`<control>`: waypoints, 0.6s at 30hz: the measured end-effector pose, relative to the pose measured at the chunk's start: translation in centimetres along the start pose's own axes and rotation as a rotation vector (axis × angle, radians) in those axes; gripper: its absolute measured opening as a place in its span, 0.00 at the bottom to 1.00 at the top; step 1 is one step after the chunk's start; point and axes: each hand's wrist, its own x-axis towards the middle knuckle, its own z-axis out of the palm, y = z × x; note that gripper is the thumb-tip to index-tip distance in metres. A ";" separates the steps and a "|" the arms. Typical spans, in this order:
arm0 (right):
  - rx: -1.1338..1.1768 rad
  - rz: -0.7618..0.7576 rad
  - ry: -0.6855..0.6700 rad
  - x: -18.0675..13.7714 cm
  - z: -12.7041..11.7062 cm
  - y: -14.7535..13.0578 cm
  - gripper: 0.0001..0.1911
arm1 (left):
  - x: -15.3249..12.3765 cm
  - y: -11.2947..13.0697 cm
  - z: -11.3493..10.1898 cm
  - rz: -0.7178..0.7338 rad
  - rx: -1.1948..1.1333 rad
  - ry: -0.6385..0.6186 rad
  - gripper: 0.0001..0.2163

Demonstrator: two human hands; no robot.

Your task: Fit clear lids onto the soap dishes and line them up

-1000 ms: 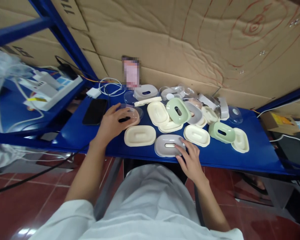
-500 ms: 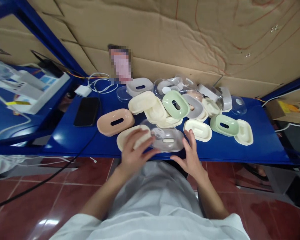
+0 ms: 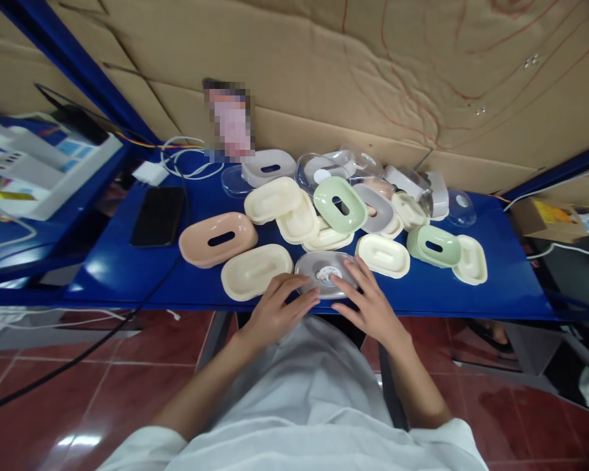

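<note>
A grey oval tray [image 3: 319, 264] with a clear lid on it lies at the front edge of the blue table [image 3: 127, 268]. My left hand [image 3: 275, 309] rests its fingers flat on the tray's left side. Pressing on its right side is my right hand [image 3: 366, 301], fingers stretched out. A cream tray [image 3: 255, 271] lies just left of them, and a pink oval piece with a slot [image 3: 218, 238] sits further left.
Several cream, green and grey oval trays and clear lids [image 3: 343, 203] are piled behind. A black phone [image 3: 158, 207] and a white charger with cable [image 3: 150, 173] lie at left. Cardboard [image 3: 373, 78] lines the back. A white box [image 3: 44, 176] sits on the left shelf.
My left hand carried a clear lid from the pink piece over to the grey tray and set it on top. Both hands now press flat on it.
</note>
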 end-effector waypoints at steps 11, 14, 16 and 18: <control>0.136 0.102 0.032 -0.1 0.1 0.7 0.38 | 0.0 0.4 0.5 -0.088 0.010 -0.047 0.23; 0.125 0.126 0.029 -0.2 0.3 0.7 0.38 | 0.0 0.3 0.5 -0.126 0.033 -0.073 0.27; 0.097 0.103 0.030 -0.3 0.4 0.6 0.39 | 0.0 0.1 0.4 -0.137 0.008 -0.072 0.27; 0.056 0.062 0.032 -0.3 0.6 0.6 0.41 | -0.1 -0.2 0.3 -0.145 -0.031 -0.055 0.26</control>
